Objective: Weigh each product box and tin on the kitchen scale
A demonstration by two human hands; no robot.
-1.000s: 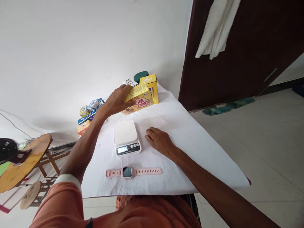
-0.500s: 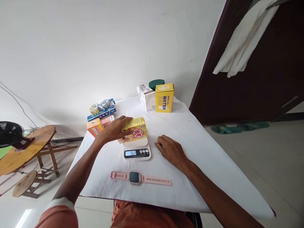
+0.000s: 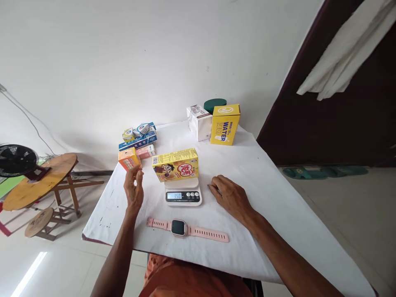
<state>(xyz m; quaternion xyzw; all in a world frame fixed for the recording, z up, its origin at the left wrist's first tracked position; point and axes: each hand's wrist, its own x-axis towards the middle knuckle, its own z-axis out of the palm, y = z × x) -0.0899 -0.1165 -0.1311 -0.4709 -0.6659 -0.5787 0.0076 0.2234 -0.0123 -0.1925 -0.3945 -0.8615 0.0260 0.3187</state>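
Note:
A yellow snack box (image 3: 176, 167) with a cartoon face lies on its long side across the white kitchen scale (image 3: 183, 202), whose lit display appears to read 350. Left of the scale, my left hand (image 3: 134, 192) is raised with its fingers apart and nothing held. Its fingertips are close to an orange box (image 3: 128, 157); whether they touch it I cannot tell. My right hand (image 3: 230, 197) rests on the white cloth right of the scale, fingers curled in and apparently holding nothing. Between me and the scale lies a pink-strapped smartwatch (image 3: 178, 227), stretched out flat.
Behind the orange box are a pink box (image 3: 145, 151), a long blue box (image 3: 138, 142) and small boxes stacked on top. At the back stand a white package (image 3: 199, 126), a yellow WATER box (image 3: 225, 126) and a green round lid (image 3: 215, 104). A fan (image 3: 18, 161) sits on a side table.
My left hand has let go of the yellow snack box and moved left toward the orange box. The scale's display went from about 362 to 350. My right hand stays put.

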